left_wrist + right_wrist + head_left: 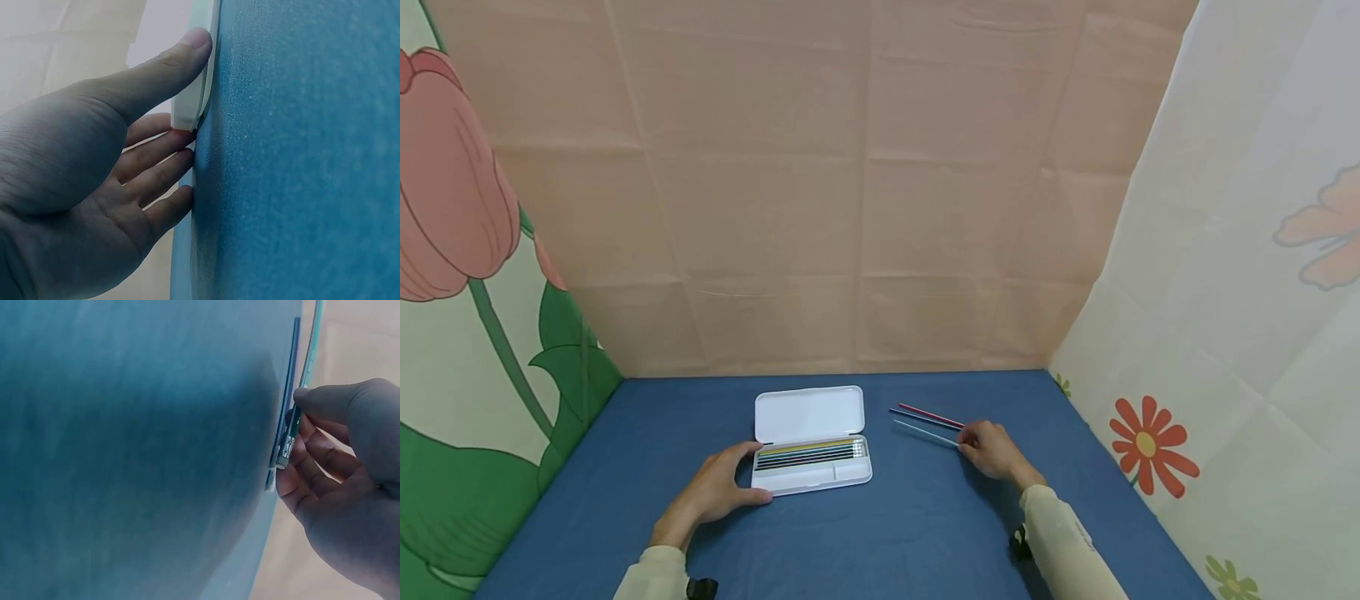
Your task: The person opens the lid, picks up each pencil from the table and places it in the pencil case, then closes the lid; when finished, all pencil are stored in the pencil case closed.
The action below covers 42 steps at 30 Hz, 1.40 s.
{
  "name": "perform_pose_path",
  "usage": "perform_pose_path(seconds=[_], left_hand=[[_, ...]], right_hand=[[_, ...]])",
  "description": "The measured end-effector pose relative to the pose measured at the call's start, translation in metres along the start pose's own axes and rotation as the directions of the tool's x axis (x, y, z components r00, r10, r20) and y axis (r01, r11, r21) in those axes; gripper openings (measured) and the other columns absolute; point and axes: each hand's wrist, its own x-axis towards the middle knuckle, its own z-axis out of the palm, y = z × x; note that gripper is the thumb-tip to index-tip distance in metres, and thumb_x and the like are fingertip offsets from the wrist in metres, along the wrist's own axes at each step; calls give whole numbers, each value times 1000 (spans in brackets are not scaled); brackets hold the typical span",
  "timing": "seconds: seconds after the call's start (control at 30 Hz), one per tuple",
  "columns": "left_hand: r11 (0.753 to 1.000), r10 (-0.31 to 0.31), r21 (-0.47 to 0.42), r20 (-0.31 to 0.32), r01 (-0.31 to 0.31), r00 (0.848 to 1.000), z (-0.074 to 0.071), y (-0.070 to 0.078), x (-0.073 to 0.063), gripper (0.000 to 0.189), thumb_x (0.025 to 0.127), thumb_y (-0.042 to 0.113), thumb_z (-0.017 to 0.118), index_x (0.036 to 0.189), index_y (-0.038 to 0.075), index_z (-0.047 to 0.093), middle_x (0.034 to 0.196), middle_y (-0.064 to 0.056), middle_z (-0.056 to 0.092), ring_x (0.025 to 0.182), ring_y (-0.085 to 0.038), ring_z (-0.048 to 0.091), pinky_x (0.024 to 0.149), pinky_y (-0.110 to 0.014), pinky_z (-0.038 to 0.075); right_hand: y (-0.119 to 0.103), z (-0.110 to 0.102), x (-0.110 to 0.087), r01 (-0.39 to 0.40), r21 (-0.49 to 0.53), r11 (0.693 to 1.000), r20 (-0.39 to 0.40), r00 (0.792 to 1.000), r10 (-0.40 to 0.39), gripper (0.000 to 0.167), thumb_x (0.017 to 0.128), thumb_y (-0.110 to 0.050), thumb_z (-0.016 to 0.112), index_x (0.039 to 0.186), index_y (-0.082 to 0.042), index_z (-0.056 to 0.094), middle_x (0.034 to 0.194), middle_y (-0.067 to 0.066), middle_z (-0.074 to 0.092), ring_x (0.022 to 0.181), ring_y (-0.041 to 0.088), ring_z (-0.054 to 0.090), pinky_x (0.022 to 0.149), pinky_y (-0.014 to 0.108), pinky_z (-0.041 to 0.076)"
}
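Note:
A white pencil case (pixel 850 478) lies with its lid (pixel 809 415) folded back on the blue cloth. Several pencils (pixel 805 454), one of them yellow, are in its tray. My left hand (pixel 718 483) holds the case by its left end, thumb at the near corner and fingers at the far side. Right of the case, my right hand (pixel 992 450) pinches a light green pencil (pixel 925 432) near its eraser end, which shows in the right wrist view (pixel 286 450). Beside that pencil, a red pencil (pixel 928 413) and a dark pencil (pixel 917 417) lie on the cloth, their near ends by my fingers.
Blue cloth (pixel 850 550) covers the table. A tan sheet (pixel 850 208) hangs behind it. Printed curtains with a pink tulip (pixel 452 175) on the left and a red flower (pixel 1146 443) on the right close in the sides.

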Motion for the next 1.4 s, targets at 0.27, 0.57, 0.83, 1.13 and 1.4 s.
perform_pose_path(seconds=[0.27,0.57,0.83,1.13,1.4], left_hand=[[1000,1,4,1,-1,1000,0,1,-1,100,81,41,104,161,3,57,169,-31,53,158,-59,47,126,-78,42],[1000,-10,5,-7,10,1000,1,0,-2,100,82,39,104,162,3,56,170,-31,52,159,-60,46,127,-79,40],[1000,-11,4,-5,11,1000,0,2,-2,100,81,40,104,162,4,57,170,-31,52,159,-59,46,127,-79,41],[1000,-4,11,-7,4,1000,2,0,0,100,81,40,104,162,4,57,170,-30,53,159,-58,47,127,-79,40],[1000,-4,3,-10,4,1000,1,0,-1,100,81,39,104,161,3,57,170,-30,53,159,-58,47,128,-78,40]], right_hand=[[-16,1,2,61,-6,998,-12,998,-61,7,110,-9,72,109,-8,79,89,-2,68,77,12,55,69,28,47],[-45,10,7,181,16,983,-26,983,-181,8,108,-7,73,108,-5,81,94,-1,72,79,8,56,68,25,49],[-76,26,16,293,1,956,-4,956,-293,9,106,-4,75,109,-3,83,99,3,75,84,7,59,75,27,54],[-108,41,27,368,-5,930,24,930,-367,9,105,-3,76,110,-2,84,98,5,75,84,8,59,74,27,53],[-128,53,35,355,26,935,60,933,-356,11,107,-4,75,111,-5,85,99,3,76,84,8,58,75,26,51]])
